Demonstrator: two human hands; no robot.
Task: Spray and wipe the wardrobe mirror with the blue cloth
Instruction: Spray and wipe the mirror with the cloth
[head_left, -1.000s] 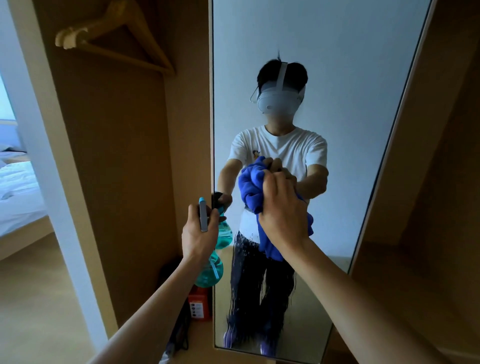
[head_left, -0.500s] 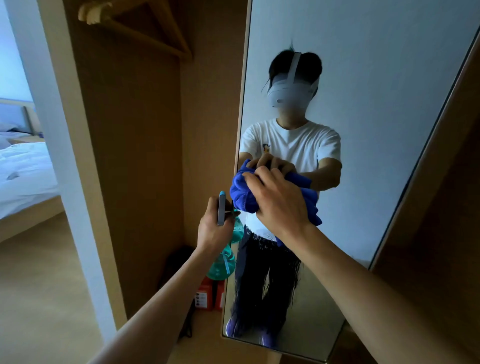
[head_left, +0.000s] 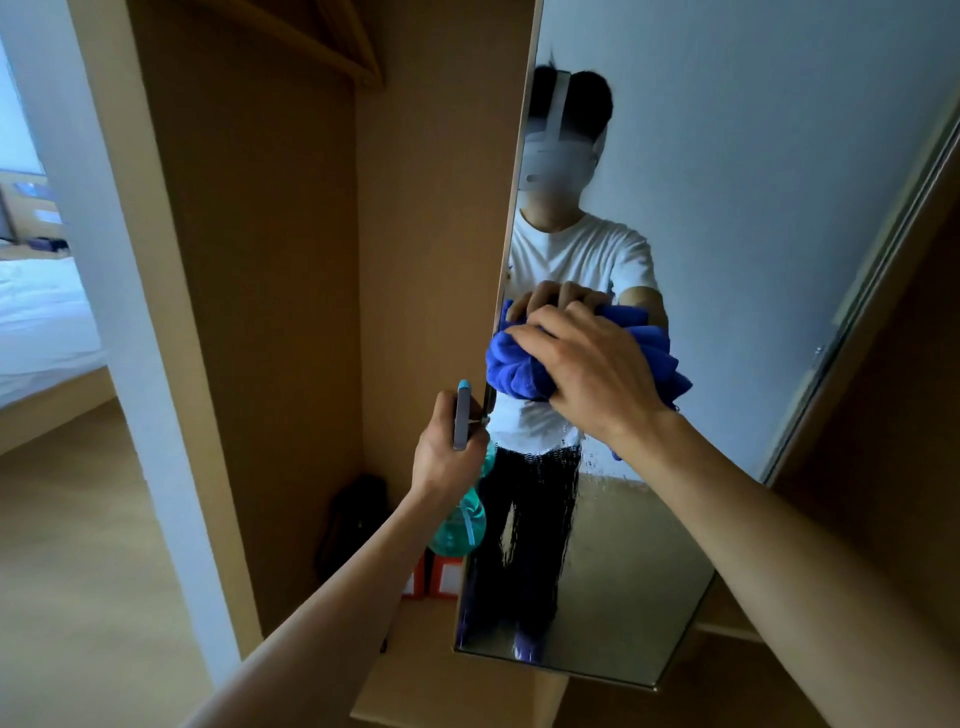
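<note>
Here, right hand grips cloth; label illegible.

Both bare arms reach forward, the right hand higher and farther, fingers curled over the blue cloth, the left hand lower, wrapped round the spray bottle.

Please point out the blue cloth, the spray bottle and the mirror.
blue cloth (head_left: 519, 371): head view, its bunched left fold
spray bottle (head_left: 460, 527): head view, its teal belly
mirror (head_left: 753, 208): head view, bare glass, upper right
</note>
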